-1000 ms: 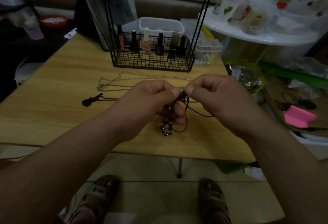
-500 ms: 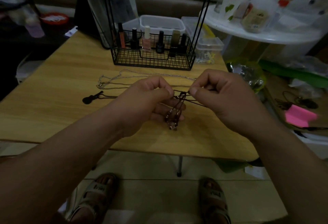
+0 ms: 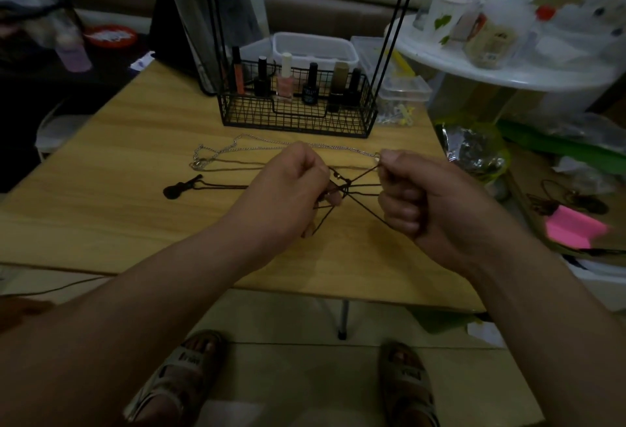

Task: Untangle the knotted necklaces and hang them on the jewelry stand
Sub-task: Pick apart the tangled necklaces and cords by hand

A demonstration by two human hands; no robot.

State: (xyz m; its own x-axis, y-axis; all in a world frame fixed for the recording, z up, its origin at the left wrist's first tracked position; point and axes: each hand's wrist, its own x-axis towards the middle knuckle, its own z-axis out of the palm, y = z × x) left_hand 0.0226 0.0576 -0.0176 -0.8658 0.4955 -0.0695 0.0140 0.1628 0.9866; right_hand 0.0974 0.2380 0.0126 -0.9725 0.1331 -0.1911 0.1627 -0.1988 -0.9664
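One dark cord necklace [image 3: 346, 186] is pinched by the left hand [image 3: 288, 189] and the right hand [image 3: 423, 203], strands crossed taut between them, its knot judged not yet undone. Just beyond, a silver chain [image 3: 257, 138] and a black pendant cord [image 3: 178, 188] are laid flat; nothing is seen hung on the jewelry stand [image 3: 298, 118] behind.

The left hand [image 3: 291, 189] and the right hand [image 3: 426, 203] are bare, and so are both forearms. Each foot wears a pale grey open-toe sandal [image 3: 184, 364] with a wide strap that has small dark letters printed across it.
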